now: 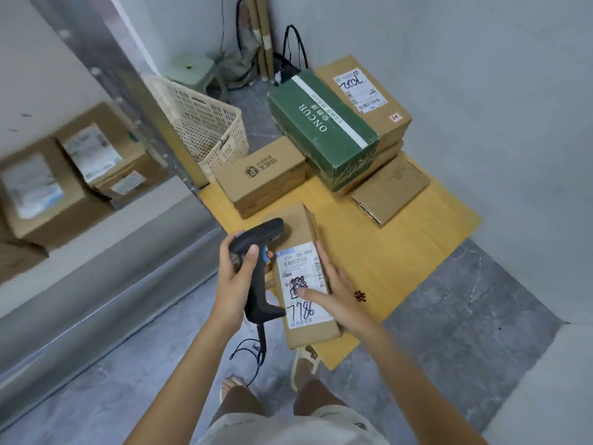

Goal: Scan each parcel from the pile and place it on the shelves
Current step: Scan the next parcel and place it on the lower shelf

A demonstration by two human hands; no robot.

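My right hand (pixel 333 293) holds a long brown cardboard parcel (pixel 298 232) from its right side, thumb lying across the white label marked 7786. My left hand (pixel 234 271) grips a black handheld scanner (pixel 256 248) by its handle, its head next to the parcel's upper left edge and its cable hanging below. The pile sits beyond on a yellow board (pixel 401 252): a logo box (pixel 263 178), a green box (pixel 321 123), a large labelled box (pixel 362 94) and a flat brown parcel (pixel 390 191). Shelves (pixel 96 239) at left hold labelled boxes (pixel 64 175).
A cream plastic basket (pixel 205 123) stands behind the pile by a metal shelf post (pixel 128 88). A green stool (pixel 192 72), a black-handled bag and cardboard tubes fill the far corner. Grey walls close the right side. My feet stand on grey floor at the board's near edge.
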